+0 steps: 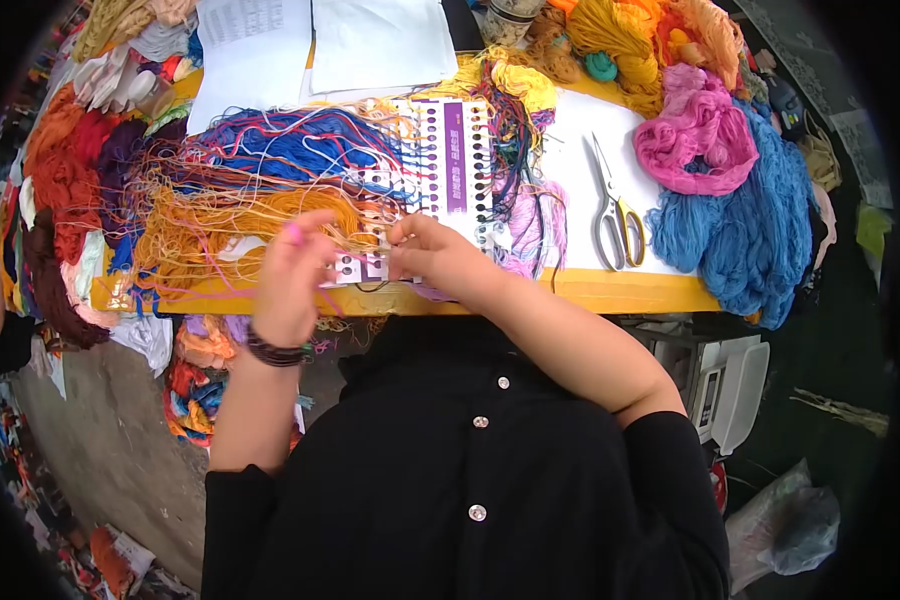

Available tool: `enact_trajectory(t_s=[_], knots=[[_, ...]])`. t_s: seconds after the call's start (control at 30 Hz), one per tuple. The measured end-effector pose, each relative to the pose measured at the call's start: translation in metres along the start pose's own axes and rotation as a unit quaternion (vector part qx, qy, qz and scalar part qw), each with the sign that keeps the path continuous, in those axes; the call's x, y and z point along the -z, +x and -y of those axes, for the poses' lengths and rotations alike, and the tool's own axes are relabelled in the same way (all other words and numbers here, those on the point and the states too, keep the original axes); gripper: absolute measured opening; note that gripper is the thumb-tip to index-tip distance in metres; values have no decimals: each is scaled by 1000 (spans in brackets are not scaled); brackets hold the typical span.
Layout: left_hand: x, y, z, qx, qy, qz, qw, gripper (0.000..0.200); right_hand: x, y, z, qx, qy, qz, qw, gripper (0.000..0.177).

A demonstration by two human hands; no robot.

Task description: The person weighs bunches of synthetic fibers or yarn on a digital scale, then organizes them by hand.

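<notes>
My right hand [450,262] is closed in a pinch at the lower edge of a white thread card [430,160] with punched holes and a purple label. Thin thread [355,243] is at its fingertips, its exact path hard to follow. My left hand [295,275] is just left of it, over orange threads, with fingers loosely bent and apart; a pink spot shows at one finger. Orange threads [240,235] and blue threads [290,140] fan leftward from the holes, mixed with pink and white strands.
Scissors [615,215] lie on white paper at the right. Pink yarn [695,135] and blue yarn [760,220] pile beyond them. Red skeins [70,150] heap at the left. Paper sheets [380,45] and a jar [510,20] stand at the back. The yellow table edge [590,293] is close to my body.
</notes>
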State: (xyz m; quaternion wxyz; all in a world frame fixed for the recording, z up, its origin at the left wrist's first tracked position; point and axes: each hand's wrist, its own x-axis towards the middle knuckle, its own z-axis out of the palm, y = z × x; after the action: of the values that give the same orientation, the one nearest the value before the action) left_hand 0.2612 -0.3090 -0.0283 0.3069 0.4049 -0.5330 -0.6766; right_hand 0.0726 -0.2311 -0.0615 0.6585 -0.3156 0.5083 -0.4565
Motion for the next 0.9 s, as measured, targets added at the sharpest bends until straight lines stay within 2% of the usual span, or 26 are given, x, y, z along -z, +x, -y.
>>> enact_trajectory(t_s=[0.03,0.07,0.13,0.17,0.23,0.3,0.33,0.37,0.4,0.43,0.53,0.57,0.63,0.67,0.73,0.77,0.9], knots=[[14,2,-6,22,-117,-45,992,30,1,-2,7,-46,-43,26,998,18],[33,2,-11,-21,-155,-14,988,30,1,-1,4,-46,-43,27,998,18],[58,-11,-41,-54,-134,-30,989,30,-1,2,-5,15,-95,12,995,20],[85,-15,-48,-109,-144,-3,983,33,-1,2,-5,15,-95,13,995,20],[149,-24,-63,-194,-201,-7,960,37,0,2,-5,17,-134,14,991,23],[183,-29,-71,-234,-208,-122,942,41,-1,1,-3,15,-156,8,988,23],[193,-29,-70,-241,-168,-206,933,42,-2,0,-1,12,-180,0,984,22],[201,-27,-62,-157,-185,-194,950,45,-6,-2,1,16,-182,1,983,22],[198,-31,-46,-116,-166,-180,963,46,-11,-5,3,36,-205,-23,978,20],[165,-35,-39,-73,-146,-165,973,47,-17,-8,6,55,-227,-49,971,17],[79,-51,-29,17,-121,66,990,48,-50,-29,48,208,-236,-34,949,9],[55,-57,-34,53,-132,128,981,49,-61,-31,56,286,-278,-55,915,7],[24,-61,-34,38,-201,180,962,53,-71,-33,66,329,-296,0,897,7],[14,-61,-36,29,-209,183,960,54,-77,-37,69,347,-301,-27,888,9],[6,-60,-34,4,-194,194,962,55,-85,-43,67,257,-263,-27,930,10],[1,-59,-34,2,-195,195,961,55,-86,-41,61,222,-199,-21,954,10],[-7,-60,-30,-21,-128,180,975,56,-79,-40,56,237,-241,-16,941,10]])
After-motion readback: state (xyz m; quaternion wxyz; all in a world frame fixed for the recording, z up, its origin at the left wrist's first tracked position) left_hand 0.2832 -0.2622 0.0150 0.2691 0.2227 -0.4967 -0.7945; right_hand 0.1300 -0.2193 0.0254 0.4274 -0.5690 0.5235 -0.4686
